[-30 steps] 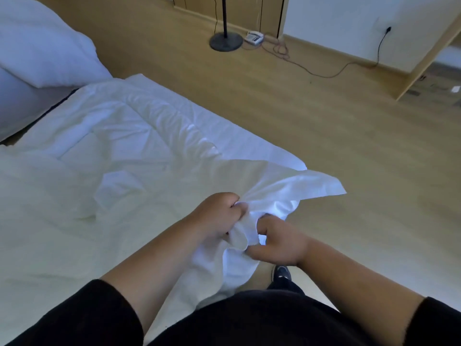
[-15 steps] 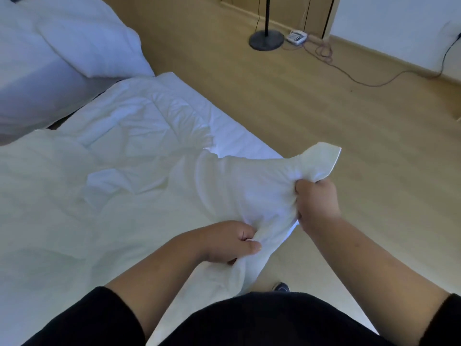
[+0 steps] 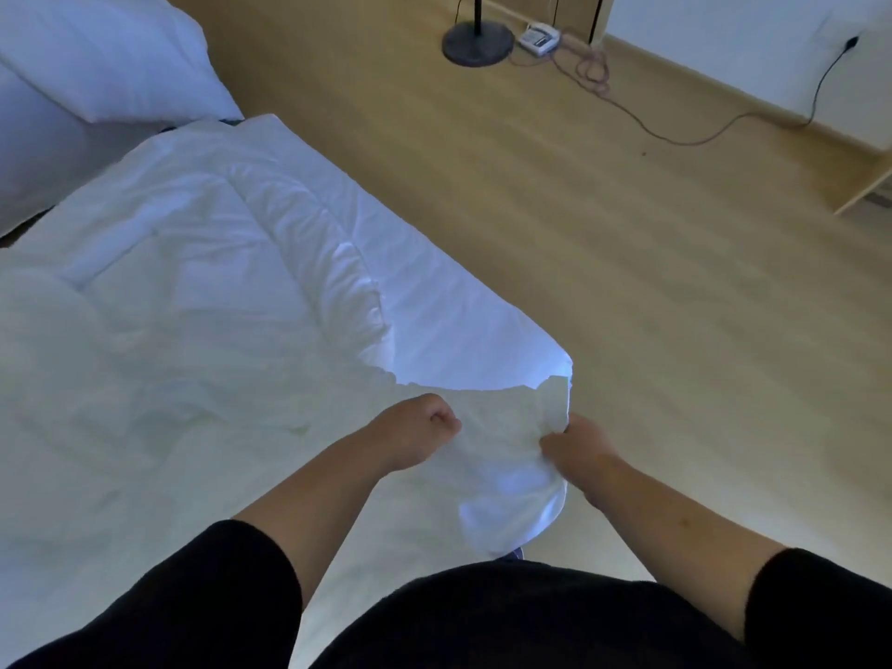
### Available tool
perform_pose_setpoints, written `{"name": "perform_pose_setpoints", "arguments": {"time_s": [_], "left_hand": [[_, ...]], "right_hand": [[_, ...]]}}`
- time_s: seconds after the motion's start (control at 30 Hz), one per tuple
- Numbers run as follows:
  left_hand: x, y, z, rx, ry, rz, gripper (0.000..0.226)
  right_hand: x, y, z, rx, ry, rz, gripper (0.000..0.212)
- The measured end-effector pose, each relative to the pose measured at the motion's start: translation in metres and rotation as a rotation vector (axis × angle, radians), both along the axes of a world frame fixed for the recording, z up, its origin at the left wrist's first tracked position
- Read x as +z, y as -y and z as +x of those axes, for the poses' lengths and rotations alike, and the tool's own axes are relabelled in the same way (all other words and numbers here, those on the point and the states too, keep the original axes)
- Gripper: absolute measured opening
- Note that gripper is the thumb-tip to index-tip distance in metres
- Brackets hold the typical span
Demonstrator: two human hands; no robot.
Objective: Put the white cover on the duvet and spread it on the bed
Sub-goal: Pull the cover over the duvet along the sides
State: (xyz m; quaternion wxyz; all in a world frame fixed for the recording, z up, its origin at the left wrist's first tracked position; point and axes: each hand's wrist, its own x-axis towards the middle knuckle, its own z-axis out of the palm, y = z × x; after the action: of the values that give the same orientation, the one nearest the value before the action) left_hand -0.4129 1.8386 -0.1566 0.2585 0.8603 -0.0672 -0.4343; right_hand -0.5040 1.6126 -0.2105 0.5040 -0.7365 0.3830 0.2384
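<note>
The white cover [image 3: 145, 403] lies crumpled over the near part of the bed, and its corner [image 3: 502, 446] is stretched between my two hands at the bed's near right corner. My left hand [image 3: 415, 432] grips the cover's edge in a fist. My right hand [image 3: 574, 444] pinches the corner's outer edge just off the bed's side. The quilted white duvet [image 3: 231, 243] lies farther back on the bed, partly under the cover. The white bed sheet [image 3: 449, 325] shows along the right edge.
A white pillow [image 3: 101, 55] sits at the top left. Wooden floor [image 3: 675, 306] fills the right side. A black lamp base [image 3: 478, 41], a white power strip [image 3: 539, 38] and a cable [image 3: 675, 132] lie at the far wall.
My hands went from close together on the corner to apart. The right hand dropped from its raised position and now holds the corner low beside the bed edge.
</note>
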Motion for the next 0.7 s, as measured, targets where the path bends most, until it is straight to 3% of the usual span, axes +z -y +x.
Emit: {"name": "perform_pose_setpoints", "arguments": {"time_s": [0.1,0.2,0.43,0.7], "left_hand": [[-0.012,0.011,0.016,-0.069,-0.052,0.03,0.044],[-0.015,0.026,0.044,-0.202,-0.035,0.042,0.053],[0.018,0.113,0.121,-0.335,0.123,-0.03,0.041],[0.03,0.263,0.158,-0.41,0.103,-0.057,0.024]], "right_hand": [[0.006,0.021,0.013,0.089,-0.043,-0.033,0.033],[0.025,0.05,0.03,0.108,-0.06,-0.098,0.048],[0.063,0.11,0.069,-0.015,0.098,-0.188,0.035],[0.088,0.227,0.061,-0.017,0.067,-0.261,0.04]]}}
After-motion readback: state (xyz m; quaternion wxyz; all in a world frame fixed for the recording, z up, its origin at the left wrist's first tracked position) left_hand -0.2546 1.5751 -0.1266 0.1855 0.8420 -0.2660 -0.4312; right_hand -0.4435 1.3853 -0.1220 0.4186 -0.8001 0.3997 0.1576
